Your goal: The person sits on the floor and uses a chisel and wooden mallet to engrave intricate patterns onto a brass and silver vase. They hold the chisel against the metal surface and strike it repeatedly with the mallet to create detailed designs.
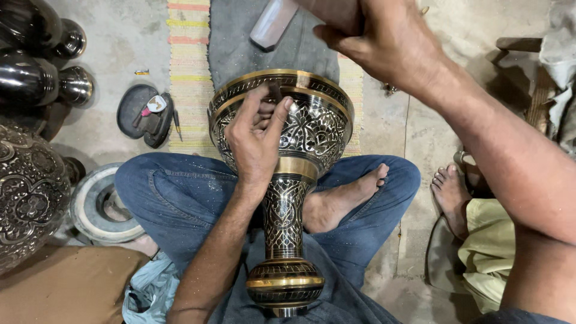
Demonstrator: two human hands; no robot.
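Note:
An engraved black-and-gold metal vase (312, 129) lies across my lap, its wide mouth pointing away and its foot (285, 285) toward me. My left hand (255, 141) rests on the vase's bowl. Its fingers pinch a small dark tool (273, 91) against the rim, and most of the tool is hidden. My right hand (384, 39) is raised above the vase, closed on a brown handle (336, 12). A pale blurred block (273, 23) sticks out to the handle's left. I sit cross-legged in blue jeans, with my bare foot (342, 201) beside the vase's stem.
Dark polished vases (36, 72) and a large engraved vessel (27, 192) stand at the left, beside a round ring stand (90, 207). A black dish of small items (144, 111) lies by a striped mat (189, 72). Another person's bare foot (450, 198) is at the right.

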